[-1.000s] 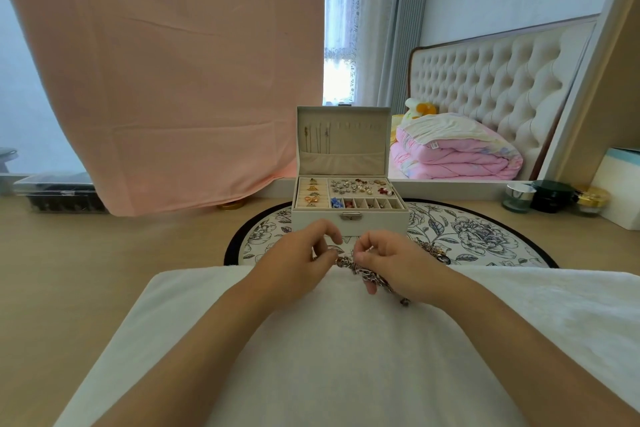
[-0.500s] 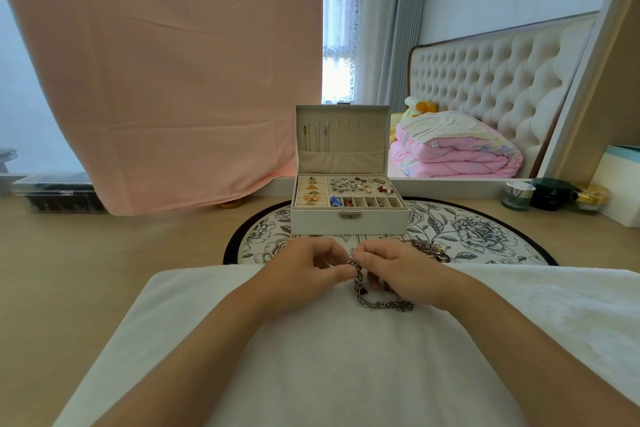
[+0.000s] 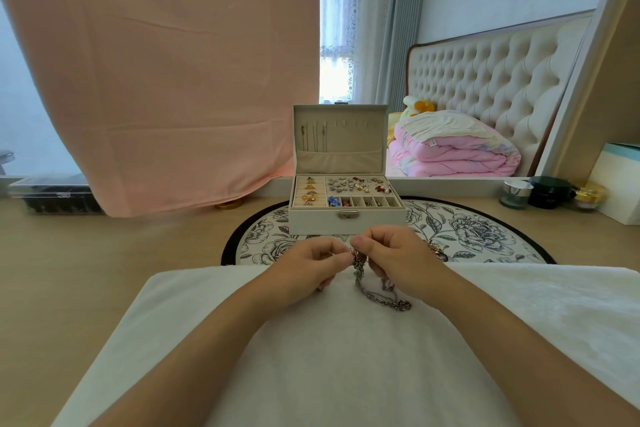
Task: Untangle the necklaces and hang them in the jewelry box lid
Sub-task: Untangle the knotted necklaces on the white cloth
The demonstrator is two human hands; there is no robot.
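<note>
A silver chain necklace [image 3: 375, 295] hangs from my fingertips and its loop trails onto the white towel [image 3: 329, 357]. My left hand [image 3: 308, 267] and my right hand [image 3: 394, 256] both pinch its upper end, fingertips almost touching. Just behind them stands the cream jewelry box [image 3: 346, 215], its upright lid [image 3: 341, 139] showing a few thin chains hung at the left. More tangled jewelry [image 3: 437, 251] peeks out behind my right hand on the mat.
The box sits on a round floral mat [image 3: 467, 232] on a wooden tabletop. Small jars [image 3: 550, 196] stand at the right, a clear plastic case [image 3: 52, 196] at the left. A pink cloth hangs behind the box.
The bunched chain has opened into a hanging loop that now lies further out on the towel. Both hands rose slightly and stayed pinched together.
</note>
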